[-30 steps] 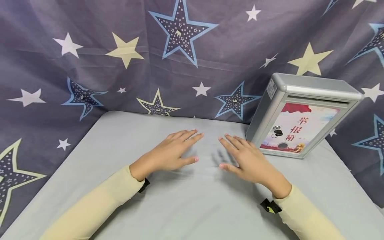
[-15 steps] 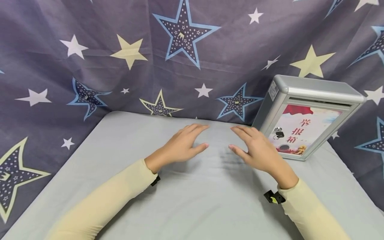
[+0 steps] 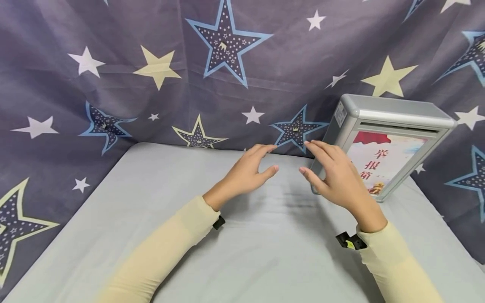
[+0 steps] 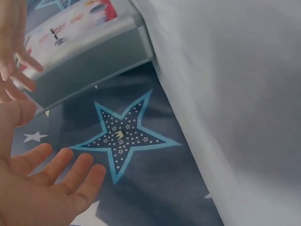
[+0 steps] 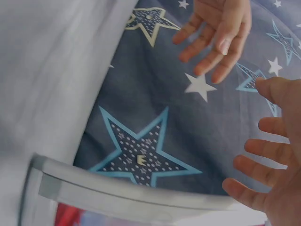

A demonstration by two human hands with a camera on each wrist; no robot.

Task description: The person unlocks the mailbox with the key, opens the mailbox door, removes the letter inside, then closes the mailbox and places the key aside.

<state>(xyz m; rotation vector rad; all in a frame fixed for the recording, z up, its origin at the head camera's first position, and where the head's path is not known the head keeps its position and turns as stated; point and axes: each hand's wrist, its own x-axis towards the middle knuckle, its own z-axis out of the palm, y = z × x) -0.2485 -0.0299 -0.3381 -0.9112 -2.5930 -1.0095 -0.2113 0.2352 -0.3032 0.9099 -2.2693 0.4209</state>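
The left hand (image 3: 246,171) and right hand (image 3: 338,176) hang spread, holding nothing. The silver report box (image 3: 398,147) stands on the desk (image 3: 257,256), partly behind the right hand in the head view. Handling it steadily likely calls for a palm on either side.

Dark purple-grey curtain (image 3: 212,99) around the back and sides, white stars (image 3: 252,115) and pale yellow stars (image 3: 158,67), blue-edged stars (image 3: 229,44) with tiny dots, light grey tabletop (image 3: 280,269) faintly creased
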